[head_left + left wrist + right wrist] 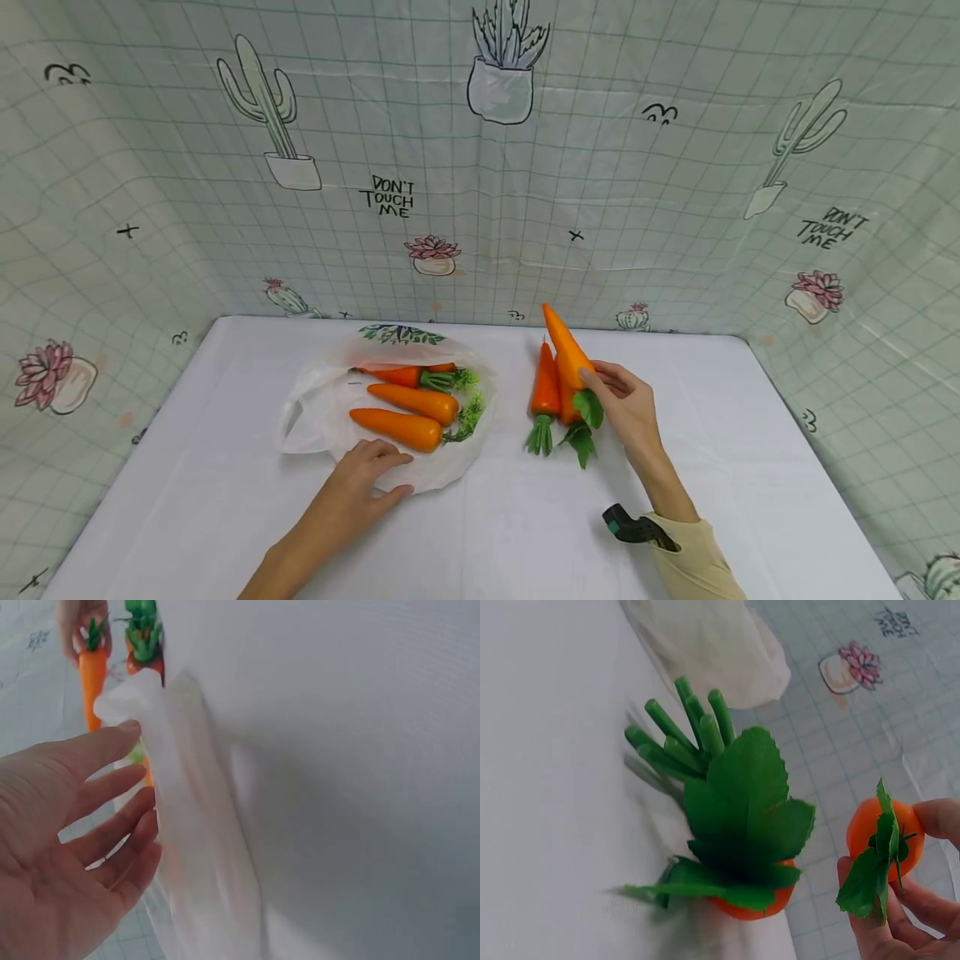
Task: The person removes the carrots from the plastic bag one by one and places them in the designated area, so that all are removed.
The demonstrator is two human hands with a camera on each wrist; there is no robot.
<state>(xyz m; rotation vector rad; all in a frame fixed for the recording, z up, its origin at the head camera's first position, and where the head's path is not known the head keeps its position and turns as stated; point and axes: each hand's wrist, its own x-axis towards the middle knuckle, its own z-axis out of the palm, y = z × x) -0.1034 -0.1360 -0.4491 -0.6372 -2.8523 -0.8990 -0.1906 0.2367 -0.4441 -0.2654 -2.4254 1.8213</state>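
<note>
My right hand [626,404] pinches an orange carrot [566,346] near its leafy top, tip pointing up and away. Under it, two more carrots lie side by side on the table: a redder carrot [545,379] with stubby green stems and one with broad green leaves [739,791], partly hidden by the held carrot. At the near edge of a white plastic bag [322,417], my left hand [356,487] has its fingers apart and loosely bent, fingertips right at the bag's rim [176,750]. Several carrots [412,402] lie in the bag's open mouth, some with frilly green tops.
A white table [510,533] carries everything. Behind it hangs a checked cloth [480,208] printed with cacti. A black strap device [633,527] sits on my right wrist at the sleeve.
</note>
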